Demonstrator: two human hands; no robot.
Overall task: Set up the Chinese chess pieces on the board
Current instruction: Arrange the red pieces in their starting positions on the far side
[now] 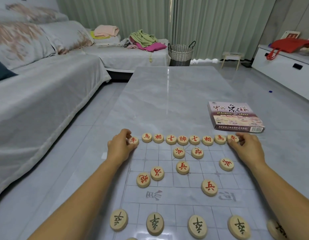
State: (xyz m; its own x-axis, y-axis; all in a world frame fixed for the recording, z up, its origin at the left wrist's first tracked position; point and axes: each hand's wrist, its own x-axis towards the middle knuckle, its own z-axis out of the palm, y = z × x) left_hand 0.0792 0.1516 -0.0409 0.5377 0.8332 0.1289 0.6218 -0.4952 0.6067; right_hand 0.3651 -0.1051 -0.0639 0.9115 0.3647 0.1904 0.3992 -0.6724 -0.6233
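A clear plastic chess board (pixel 167 196) lies on the grey table. Along its far edge runs a row of round wooden pieces with red characters (pixel 182 139). My left hand (pixel 119 148) pinches the red piece at the row's left end (pixel 133 140). My right hand (pixel 247 148) pinches the red piece at the right end (pixel 233 138). Several more red pieces (pixel 182 167) lie scattered on the far half of the board. Near me stands a row of pieces with black characters (pixel 197 226).
The chess set's box (pixel 235 116) lies on the table beyond my right hand. A grey sofa (pixel 37 94) runs along the left. A woven basket (pixel 181 52) and a white cabinet (pixel 285 70) stand further back.
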